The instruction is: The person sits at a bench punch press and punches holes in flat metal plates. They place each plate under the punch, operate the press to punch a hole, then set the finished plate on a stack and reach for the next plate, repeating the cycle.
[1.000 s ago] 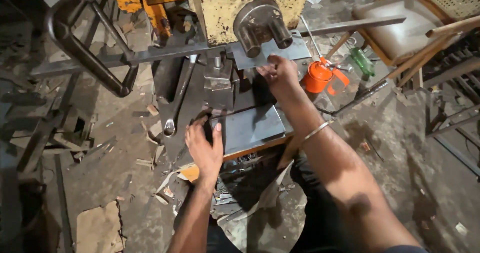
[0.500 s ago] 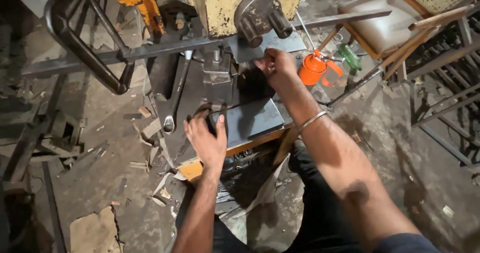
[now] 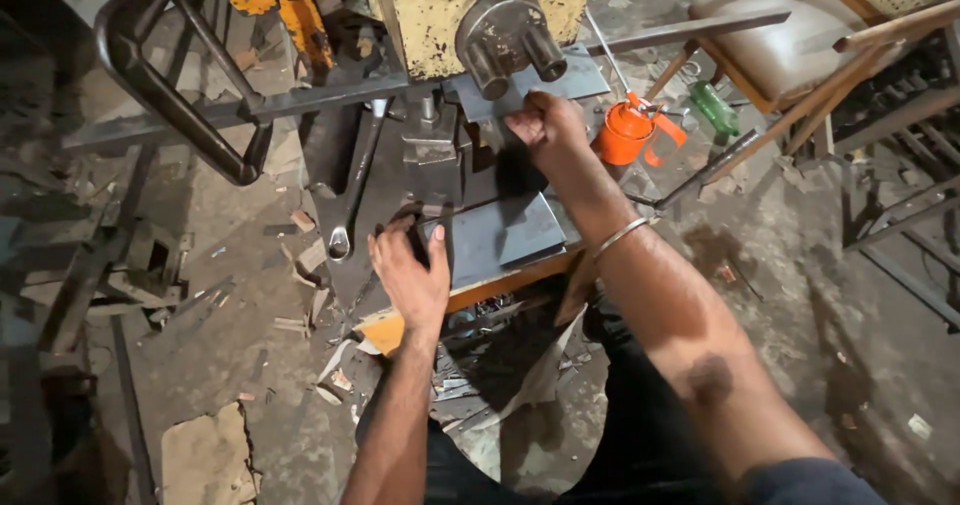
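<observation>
- Left hand [image 3: 412, 277] lies flat on the near-left corner of the flat metal plate [image 3: 500, 235]; fingers curl over its edge & press down, not wrapped round it.
- Plate sits on the dark surface [image 3: 350, 265] just under the yellow press machine [image 3: 440, 10].
- Right hand [image 3: 545, 125] is up by the machine, just under its round grey knob part [image 3: 505, 40]; fingers closed tight on sth small, can't tell what.
- Silver bangle [image 3: 620, 235] on right wrist.
- Spanner [image 3: 350, 200] lies left of the plate.
- Orange oil can [image 3: 625, 133] stands right of the machine, near right hand.
- Green bottle [image 3: 712, 107] further right, by a wooden chair [image 3: 790, 45].
</observation>
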